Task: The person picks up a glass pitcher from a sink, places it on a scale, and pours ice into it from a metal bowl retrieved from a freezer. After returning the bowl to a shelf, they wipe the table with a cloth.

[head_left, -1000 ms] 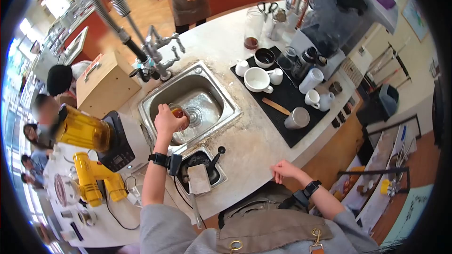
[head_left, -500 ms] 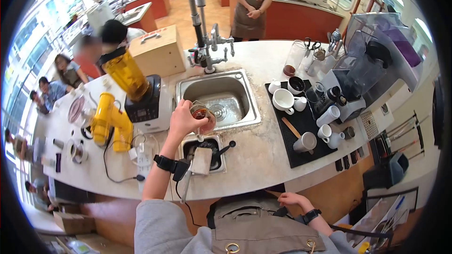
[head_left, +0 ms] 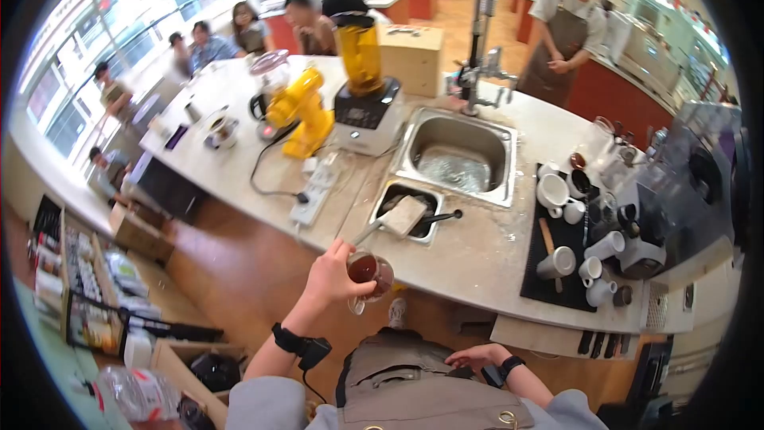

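My left hand (head_left: 333,279) grips a stemmed glass (head_left: 369,271) with dark reddish-brown liquid in it, held tilted just off the near edge of the pale counter (head_left: 469,259). My right hand (head_left: 476,357) rests against my brown apron at waist height, fingers loosely curled, holding nothing. Both wrists carry black bands. The steel sink (head_left: 458,155) lies across the counter, well away from the glass.
A knock box (head_left: 407,211) with a flat tool sits in front of the sink. A yellow blender (head_left: 362,80) and a yellow grinder (head_left: 301,111) stand at the left. A black mat (head_left: 569,235) holds several white cups. A person in an apron (head_left: 563,32) stands behind the counter; others sit far left.
My left hand has drawn the glass back from over the sink to the near edge of the counter. The view has stepped back and swung left. My right hand has dropped to the apron.
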Demonstrator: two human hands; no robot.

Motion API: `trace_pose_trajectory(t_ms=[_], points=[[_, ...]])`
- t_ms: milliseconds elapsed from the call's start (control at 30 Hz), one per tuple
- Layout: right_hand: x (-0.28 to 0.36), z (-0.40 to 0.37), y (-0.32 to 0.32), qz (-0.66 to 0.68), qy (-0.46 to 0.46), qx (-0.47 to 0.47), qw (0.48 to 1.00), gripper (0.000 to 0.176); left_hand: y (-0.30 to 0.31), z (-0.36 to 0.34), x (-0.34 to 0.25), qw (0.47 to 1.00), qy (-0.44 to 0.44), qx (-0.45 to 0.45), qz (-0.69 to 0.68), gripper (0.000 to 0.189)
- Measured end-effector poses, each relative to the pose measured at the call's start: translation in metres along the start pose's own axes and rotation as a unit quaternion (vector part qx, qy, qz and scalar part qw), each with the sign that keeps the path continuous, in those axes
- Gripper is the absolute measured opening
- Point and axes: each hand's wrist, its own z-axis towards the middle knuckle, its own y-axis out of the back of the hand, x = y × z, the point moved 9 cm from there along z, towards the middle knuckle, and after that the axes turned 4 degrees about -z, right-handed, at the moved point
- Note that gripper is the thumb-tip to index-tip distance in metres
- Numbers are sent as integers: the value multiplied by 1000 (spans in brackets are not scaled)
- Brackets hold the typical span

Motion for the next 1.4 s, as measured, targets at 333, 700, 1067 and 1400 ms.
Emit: trace_pose_trajectory(t_ms=[333,700,1067,1400], points=[[69,90,-26,-258,-200,27,945,51,105,-168,127,970,208,-119,30,57],[224,186,-29,-364,-158,-41,917,20,277,-223,337,944,244,-208,71,59],[429,250,-94,-362,36,-244,899,39,412,-124,520,953,209,-193,102,56],[473,213,-92,-66,-105,-263,957,38,494,93,623,980,129,-134,65,59]])
